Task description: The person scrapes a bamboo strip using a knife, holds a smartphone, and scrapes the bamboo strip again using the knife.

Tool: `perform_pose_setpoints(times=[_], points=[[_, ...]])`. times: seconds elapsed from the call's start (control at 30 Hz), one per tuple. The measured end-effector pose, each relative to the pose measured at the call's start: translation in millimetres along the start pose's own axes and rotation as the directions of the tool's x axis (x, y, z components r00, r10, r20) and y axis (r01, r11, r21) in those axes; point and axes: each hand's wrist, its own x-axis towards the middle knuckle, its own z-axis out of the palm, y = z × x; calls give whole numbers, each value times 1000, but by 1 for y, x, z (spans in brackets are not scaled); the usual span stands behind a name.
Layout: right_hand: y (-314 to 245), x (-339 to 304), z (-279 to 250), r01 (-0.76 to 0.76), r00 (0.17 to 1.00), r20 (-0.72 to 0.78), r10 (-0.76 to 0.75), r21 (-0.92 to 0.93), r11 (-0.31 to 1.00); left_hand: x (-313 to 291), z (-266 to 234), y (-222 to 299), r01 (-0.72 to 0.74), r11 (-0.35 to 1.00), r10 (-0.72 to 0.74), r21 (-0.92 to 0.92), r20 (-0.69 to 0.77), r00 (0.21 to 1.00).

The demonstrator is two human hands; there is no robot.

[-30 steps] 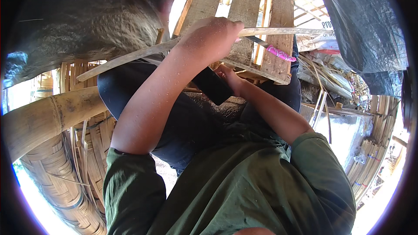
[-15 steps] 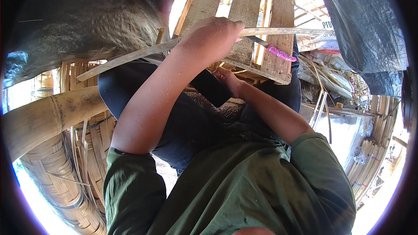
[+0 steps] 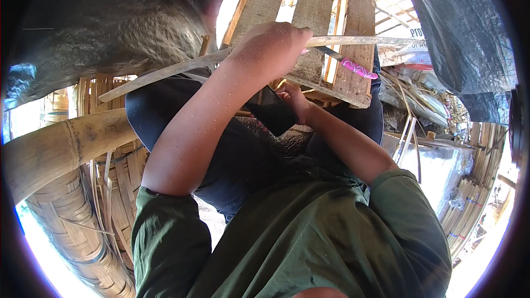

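My left hand is closed around a long, slightly curved wooden strip, which runs crosswise out both sides of the fist. Beside it, a tool with a pink patterned handle slants over the slats. Its dark shaft runs back toward my left hand, and its far end is hidden there. Lower down, between my knees, my right hand grips the edge of a flat, black, rectangular thing that looks like a phone. Its upper part is behind my left forearm.
A slatted wooden bench or crate stands in front of me. Dark plastic sheeting hangs at left, with more sheeting at right. A thick bamboo pole crosses at left above woven bamboo. Bundled strips lie at right.
The black rectangular thing has tilted in my right hand, and its face shows at a different angle. My left hand and the strip have barely shifted.
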Motion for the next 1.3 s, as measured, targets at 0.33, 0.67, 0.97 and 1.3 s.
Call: perform_pose_setpoints(times=[0.33,0.67,0.97,1.3], points=[[1,5,-6,-24,965,261,6,69,997,0,-2,1,10,1000,-10,-9,-4,1000],[2,4,-6,-3,959,282,-20,81,997,0,-1,3,10,1000,-10,5,-17,1000],[13,15,-11,-3,979,201,14,-56,998,1,-2,4,17,1000,-17,-10,-3,1000],[9,14,-4,12,994,112,2,-121,993,0,-5,4,14,1000,-14,7,23,1000]])
